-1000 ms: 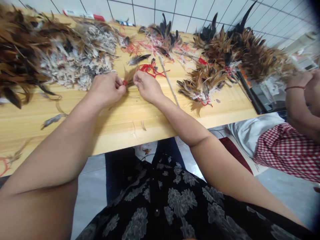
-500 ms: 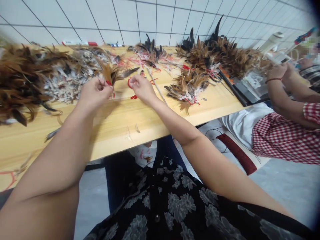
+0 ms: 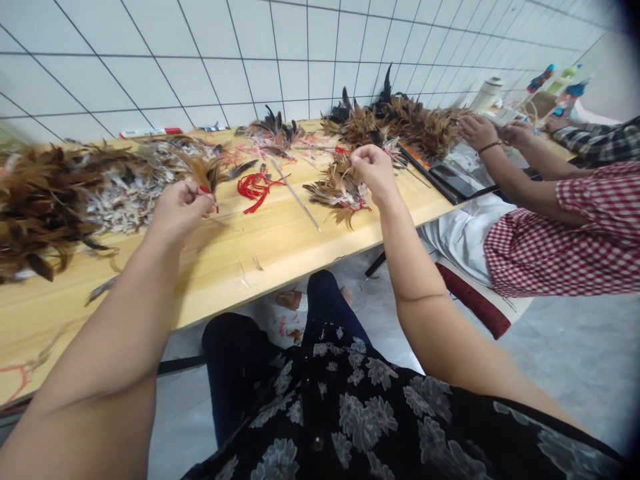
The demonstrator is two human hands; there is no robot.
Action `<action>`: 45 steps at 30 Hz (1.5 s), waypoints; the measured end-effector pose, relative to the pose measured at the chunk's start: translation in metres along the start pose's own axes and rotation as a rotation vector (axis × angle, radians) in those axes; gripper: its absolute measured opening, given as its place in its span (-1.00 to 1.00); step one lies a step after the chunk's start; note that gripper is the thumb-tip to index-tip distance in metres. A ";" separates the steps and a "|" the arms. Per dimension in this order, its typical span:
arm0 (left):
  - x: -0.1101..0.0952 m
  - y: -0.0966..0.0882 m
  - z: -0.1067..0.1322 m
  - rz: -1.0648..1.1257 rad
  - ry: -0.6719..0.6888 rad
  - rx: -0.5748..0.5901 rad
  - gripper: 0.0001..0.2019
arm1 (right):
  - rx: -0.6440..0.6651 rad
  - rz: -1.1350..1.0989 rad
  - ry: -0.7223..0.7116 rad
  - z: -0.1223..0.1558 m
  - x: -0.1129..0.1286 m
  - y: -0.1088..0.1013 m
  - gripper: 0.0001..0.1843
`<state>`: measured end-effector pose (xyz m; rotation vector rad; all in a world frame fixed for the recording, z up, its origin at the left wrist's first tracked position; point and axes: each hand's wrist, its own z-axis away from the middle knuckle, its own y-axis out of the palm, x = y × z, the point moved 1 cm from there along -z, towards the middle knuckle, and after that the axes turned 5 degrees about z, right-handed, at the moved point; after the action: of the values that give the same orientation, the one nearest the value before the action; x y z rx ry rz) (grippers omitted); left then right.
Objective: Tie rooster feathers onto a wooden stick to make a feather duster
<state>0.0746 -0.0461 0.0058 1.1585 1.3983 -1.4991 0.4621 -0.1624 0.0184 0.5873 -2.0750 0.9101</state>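
My left hand [image 3: 183, 207] is closed in a pinch on a small bunch of brown feathers [image 3: 213, 172], with a bit of red string showing at its base. My right hand [image 3: 374, 170] is raised over a larger feather bundle [image 3: 336, 190] on the table. Its thumb and fingertips are pressed together, and whatever may be between them is too small to make out. Between the hands lies a loose tangle of red strings [image 3: 254, 191]. Right of it, a thin grey stick [image 3: 300, 199] lies slanted across the wood.
The wooden table [image 3: 220, 280] carries a big feather heap [image 3: 45, 200] on the left and more feathers [image 3: 410, 127] along the tiled wall. A red-and-white marker [image 3: 150, 133] lies at the back. To the right, a person in a checked sleeve [image 3: 590, 193] works beside a dark tray [image 3: 430, 177].
My right hand has moved right, away from the red strings to above the feather bundle. The strings are now uncovered. My left hand keeps its pinch on the feather bunch.
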 end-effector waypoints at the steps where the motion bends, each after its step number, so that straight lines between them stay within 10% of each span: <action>1: -0.001 0.002 0.001 0.021 -0.003 0.015 -0.64 | -0.037 -0.021 0.111 0.004 -0.007 -0.016 -0.81; 9: -0.035 0.042 0.030 0.081 -0.074 0.196 -0.59 | -0.218 0.018 0.494 0.041 -0.035 -0.076 -0.58; 23: -0.045 0.186 0.044 -0.022 0.022 0.343 -0.76 | -0.266 0.185 0.444 0.028 -0.084 -0.023 -0.80; 33: -0.009 0.164 0.028 -0.371 0.607 0.140 -0.85 | -0.179 0.811 0.511 -0.024 -0.076 -0.086 -0.53; 40: 0.011 0.155 0.016 -0.272 0.616 0.155 -0.89 | 0.053 0.996 0.601 -0.057 -0.107 -0.102 -0.53; 45: 0.011 0.141 0.012 -0.177 0.578 0.168 -0.87 | -0.186 0.709 0.603 -0.058 -0.107 -0.108 -0.65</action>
<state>0.2035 -0.0720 -0.0469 1.7044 1.8166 -1.4873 0.6230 -0.1764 0.0020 -0.5168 -1.7645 1.0861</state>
